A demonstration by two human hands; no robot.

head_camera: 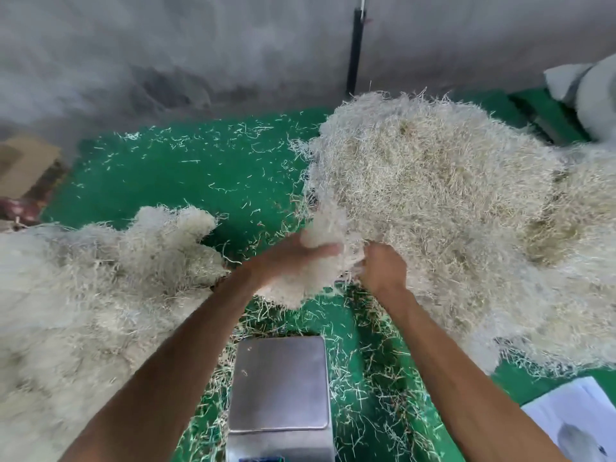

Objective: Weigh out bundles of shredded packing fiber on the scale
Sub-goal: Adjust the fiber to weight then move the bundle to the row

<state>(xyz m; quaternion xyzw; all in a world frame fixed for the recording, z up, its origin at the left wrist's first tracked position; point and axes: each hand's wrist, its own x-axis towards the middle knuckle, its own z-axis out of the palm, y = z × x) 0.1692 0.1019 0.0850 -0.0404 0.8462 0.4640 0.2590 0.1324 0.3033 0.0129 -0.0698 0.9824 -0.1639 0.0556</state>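
A big heap of pale shredded fiber (433, 201) fills the right side of the green floor. My left hand (283, 258) grips a blurred bundle of fiber (310, 275) at the heap's lower left edge. My right hand (383, 268) is closed on strands of the heap just beside that bundle. Below both hands stands a steel scale (280, 385); only a few stray strands lie on its platform. A second fiber pile (100, 288) lies at the left.
Loose strands litter the green floor (186, 175). A grey wall with a black pole (355, 51) stands behind. Cardboard (23, 161) lies at the far left, white sacks (586, 91) at the far right, white paper (573, 418) at the lower right.
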